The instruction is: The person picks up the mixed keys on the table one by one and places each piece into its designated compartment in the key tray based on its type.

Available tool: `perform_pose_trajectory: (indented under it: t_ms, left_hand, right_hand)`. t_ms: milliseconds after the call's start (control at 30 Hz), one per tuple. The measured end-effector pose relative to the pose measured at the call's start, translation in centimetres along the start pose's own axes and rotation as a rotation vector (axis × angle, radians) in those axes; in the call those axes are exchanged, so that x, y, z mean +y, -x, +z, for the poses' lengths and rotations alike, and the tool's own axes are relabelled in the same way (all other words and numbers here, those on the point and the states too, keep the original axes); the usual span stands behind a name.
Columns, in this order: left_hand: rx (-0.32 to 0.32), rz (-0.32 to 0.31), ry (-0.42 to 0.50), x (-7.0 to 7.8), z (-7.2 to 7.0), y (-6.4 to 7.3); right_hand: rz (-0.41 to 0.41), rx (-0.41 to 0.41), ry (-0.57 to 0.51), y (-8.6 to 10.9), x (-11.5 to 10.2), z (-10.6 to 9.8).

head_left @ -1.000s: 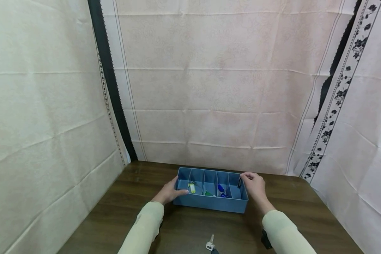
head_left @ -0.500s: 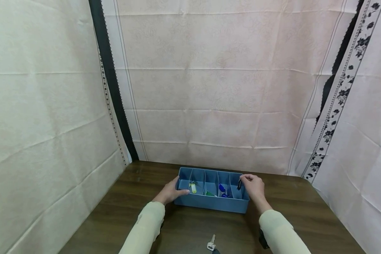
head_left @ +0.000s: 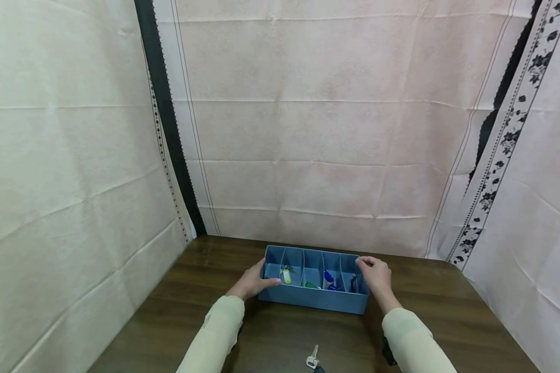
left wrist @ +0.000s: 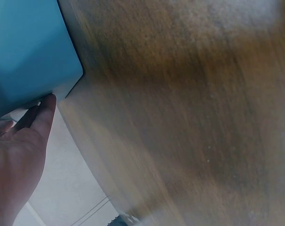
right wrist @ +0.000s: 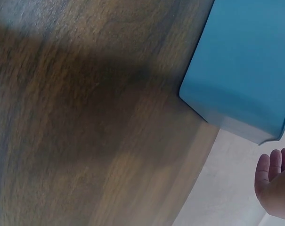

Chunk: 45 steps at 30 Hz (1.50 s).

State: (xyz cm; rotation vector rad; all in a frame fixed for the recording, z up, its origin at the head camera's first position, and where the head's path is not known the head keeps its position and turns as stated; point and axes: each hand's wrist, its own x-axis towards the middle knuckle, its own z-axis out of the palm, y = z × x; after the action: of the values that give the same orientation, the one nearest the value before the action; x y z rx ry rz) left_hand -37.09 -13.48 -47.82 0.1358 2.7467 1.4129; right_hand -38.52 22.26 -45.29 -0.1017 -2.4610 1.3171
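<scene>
A blue divided box [head_left: 312, 300] stands near the back of the table. My left hand [head_left: 251, 282] holds its left end, thumb at the front rim and fingers along the end wall; the left wrist view has those fingers [left wrist: 47, 110] touching the box. Beside the right-end rim is my right hand [head_left: 377, 274], fingers loosely bent with nothing visible in them. A small black item [head_left: 353, 283] lies in the rightmost compartment. Other compartments contain a yellow-green key tag [head_left: 287, 276], a green item [head_left: 310, 285] and blue items [head_left: 329, 278], partly hidden by the front wall.
A silver key [head_left: 312, 358] with a dark head or tag, cut off by the frame, lies on the wooden table [head_left: 270, 336] nearer the front. Pale cloth [head_left: 326, 129] hangs behind the table and at both sides.
The black item, earlier hanging from my right fingers, has gone down into the rightmost compartment and been let go. My left hand stays on the box. The view has shifted slightly.
</scene>
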Motion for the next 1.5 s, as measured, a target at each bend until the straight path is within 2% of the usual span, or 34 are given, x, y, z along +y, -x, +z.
perform_pose_trajectory:
  t_ms: [333, 633, 900, 1233, 1500]
  left_hand:
    - [-0.002, 0.003, 0.004, 0.1, 0.1, 0.0]
    - [-0.014, 0.015, 0.01, 0.4, -0.1, 0.4]
    - [-0.015, 0.022, 0.02, 0.3, -0.1, 0.3]
    - [-0.015, 0.026, 0.003, 0.1, -0.1, 0.0]
    - [-0.016, 0.016, -0.003, 0.0, 0.0, -0.1]
  right_hand:
    - [0.043, -0.013, 0.003, 0.3, 0.1, -0.6]
    - [0.038, -0.023, -0.025, 0.5, -0.1, -0.9]
    - [-0.001, -0.075, -0.042, 1.2, -0.2, -0.9]
    - [-0.058, -0.156, -0.084, 3.0, -1.3, -0.9]
    - [-0.138, -0.194, -0.066, 4.3, -2.2, -0.6]
